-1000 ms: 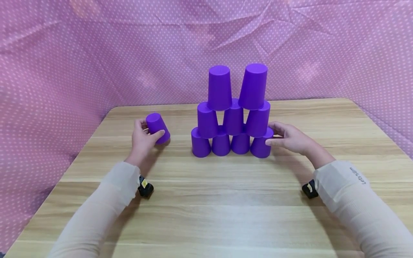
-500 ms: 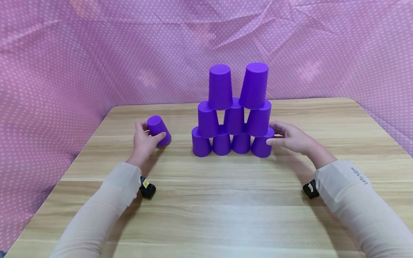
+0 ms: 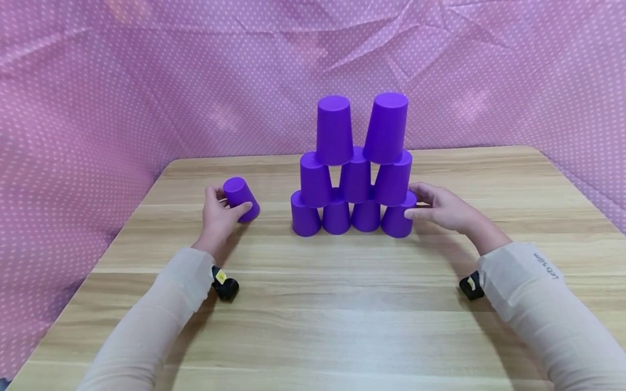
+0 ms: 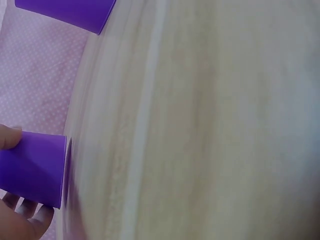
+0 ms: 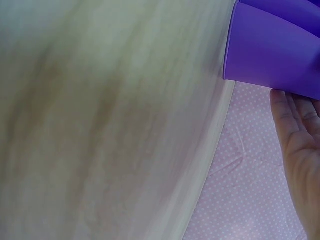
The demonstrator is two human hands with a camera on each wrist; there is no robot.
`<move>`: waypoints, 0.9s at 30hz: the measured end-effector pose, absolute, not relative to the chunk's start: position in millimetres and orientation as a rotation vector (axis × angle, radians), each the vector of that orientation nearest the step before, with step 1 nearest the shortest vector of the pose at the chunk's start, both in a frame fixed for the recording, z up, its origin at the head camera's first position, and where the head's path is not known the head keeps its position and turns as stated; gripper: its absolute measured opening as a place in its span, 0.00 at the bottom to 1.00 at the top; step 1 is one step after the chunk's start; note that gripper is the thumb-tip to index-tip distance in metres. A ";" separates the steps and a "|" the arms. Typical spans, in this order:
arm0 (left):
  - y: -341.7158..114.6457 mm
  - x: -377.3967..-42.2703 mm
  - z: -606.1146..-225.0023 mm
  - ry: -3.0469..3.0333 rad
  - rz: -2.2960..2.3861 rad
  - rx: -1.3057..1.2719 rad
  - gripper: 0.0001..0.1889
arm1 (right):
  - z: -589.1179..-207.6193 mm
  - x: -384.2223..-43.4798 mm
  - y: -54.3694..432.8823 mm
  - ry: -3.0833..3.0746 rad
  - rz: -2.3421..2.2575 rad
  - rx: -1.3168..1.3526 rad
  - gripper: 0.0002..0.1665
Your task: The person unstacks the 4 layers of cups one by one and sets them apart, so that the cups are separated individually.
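My left hand [image 3: 217, 216] holds a purple cup [image 3: 239, 196], thumb on one side and fingers on the other. This cup is upside down, at or just above the tabletop; whether its rim touches the wood I cannot tell. To its right rises a stack of upside-down purple cups: several in the bottom row, three in the middle row [image 3: 354, 176] and two on top [image 3: 334, 130]. My right hand [image 3: 440, 209] is at the stack's right end, its fairly straight fingers touching the bottom right cup [image 3: 398, 220]. In the right wrist view those fingers [image 5: 285, 115] lie against a cup's side.
The wooden table [image 3: 313, 304] runs under everything, its far edge behind the stack. Pink dotted cloth [image 3: 254, 81] hangs at the back and sides. Small black cameras [image 3: 226, 288] are strapped at both wrists.
The left hand has lowered its cup slightly, toward the tabletop and a touch to the right. The right hand and the stack show no clear movement of their own.
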State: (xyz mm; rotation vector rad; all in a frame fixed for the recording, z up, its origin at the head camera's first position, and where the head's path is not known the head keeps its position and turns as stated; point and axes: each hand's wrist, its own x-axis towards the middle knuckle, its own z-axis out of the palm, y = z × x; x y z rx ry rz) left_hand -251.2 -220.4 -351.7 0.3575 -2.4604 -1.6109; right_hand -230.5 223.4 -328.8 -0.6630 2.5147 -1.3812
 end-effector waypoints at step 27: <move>-225.7 -248.8 -358.3 -2.427 -1.697 0.344 0.38 | -331.0 -230.9 223.7 2.513 -1.395 -0.666 0.30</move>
